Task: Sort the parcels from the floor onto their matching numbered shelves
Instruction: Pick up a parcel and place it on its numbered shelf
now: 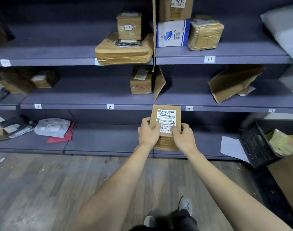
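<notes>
Parcel (165, 120), label marked 15, held before shelf edge beside tags 15 (110, 107) and 14 (189, 108) | left hand (149, 132) fingers grasping left edge | right hand (183, 137) fingers grasping right edge

Views: one, head-worn, wide-angle. Position: standing height, facing a shelf unit (85, 106) square-on and tilted downward. Coverage: three shelf levels fill the upper two thirds of the frame; wood-look floor (42, 189) fills the lower third; the wearer's shoes (185, 205) sit at the bottom centre. Range: shelves lie at arm's reach, both forearms running from the bottom edge to mid-frame. Distortion: shelf edges bow toward the frame's sides. Overlap with other views: not applicable, single camera.
</notes>
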The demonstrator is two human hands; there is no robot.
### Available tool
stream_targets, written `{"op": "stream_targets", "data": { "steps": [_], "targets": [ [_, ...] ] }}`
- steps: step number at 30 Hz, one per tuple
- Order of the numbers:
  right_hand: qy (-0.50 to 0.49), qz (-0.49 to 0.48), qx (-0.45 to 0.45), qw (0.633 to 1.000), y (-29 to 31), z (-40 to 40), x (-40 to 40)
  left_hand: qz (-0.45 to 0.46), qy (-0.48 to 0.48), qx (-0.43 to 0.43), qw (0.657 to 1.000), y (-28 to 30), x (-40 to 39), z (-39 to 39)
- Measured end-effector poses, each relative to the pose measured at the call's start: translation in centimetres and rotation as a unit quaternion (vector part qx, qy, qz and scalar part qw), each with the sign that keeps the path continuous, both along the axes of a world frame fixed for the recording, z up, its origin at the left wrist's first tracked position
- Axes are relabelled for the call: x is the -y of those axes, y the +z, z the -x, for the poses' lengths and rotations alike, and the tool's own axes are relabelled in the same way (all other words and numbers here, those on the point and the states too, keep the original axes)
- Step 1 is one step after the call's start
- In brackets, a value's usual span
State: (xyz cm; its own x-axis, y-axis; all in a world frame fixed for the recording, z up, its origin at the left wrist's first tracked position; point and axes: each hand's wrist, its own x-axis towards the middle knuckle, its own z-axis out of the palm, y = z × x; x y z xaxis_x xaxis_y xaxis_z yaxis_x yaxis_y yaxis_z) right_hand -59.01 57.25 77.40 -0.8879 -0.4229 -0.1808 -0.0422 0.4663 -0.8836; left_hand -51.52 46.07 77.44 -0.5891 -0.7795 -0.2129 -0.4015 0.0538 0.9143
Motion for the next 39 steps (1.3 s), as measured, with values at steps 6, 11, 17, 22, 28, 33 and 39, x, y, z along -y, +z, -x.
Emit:
{"op": "stream_targets", "data": {
  "steps": [6,11,17,22,28,33,39],
  "targets": [
    [0.025,0.012,-0.018,0.999,1.3,0.2,1.6,0.022,0.027,-0.018,0.999,1.0,1.2,-0.3],
    [0.046,0.031,-0.029,0.998,2.6,-0.5,3.2,0.042,0.051,-0.026,0.997,1.4,2.7,-1.3],
    [0.077,0.037,-0.034,0.996,2.9,-1.9,5.3,0.045,0.07,-0.033,0.996,1.6,4.8,-2.8],
    [0.093,0.033,-0.015,0.995,3.1,-2.9,8.3,0.034,0.062,-0.017,0.997,1.6,7.7,-4.1],
    [0.108,0.031,-0.001,0.994,3.8,-2.8,13.3,0.048,0.078,-0.011,0.996,2.3,12.5,-4.6],
    [0.115,0.018,0.004,0.993,2.8,-0.9,18.6,0.049,0.08,-0.002,0.996,1.7,17.8,-2.9],
    [0.138,-0.004,0.009,0.99,1.2,2.1,26.3,0.027,0.085,0.016,0.996,0.1,24.4,-1.0]
  ]
}}
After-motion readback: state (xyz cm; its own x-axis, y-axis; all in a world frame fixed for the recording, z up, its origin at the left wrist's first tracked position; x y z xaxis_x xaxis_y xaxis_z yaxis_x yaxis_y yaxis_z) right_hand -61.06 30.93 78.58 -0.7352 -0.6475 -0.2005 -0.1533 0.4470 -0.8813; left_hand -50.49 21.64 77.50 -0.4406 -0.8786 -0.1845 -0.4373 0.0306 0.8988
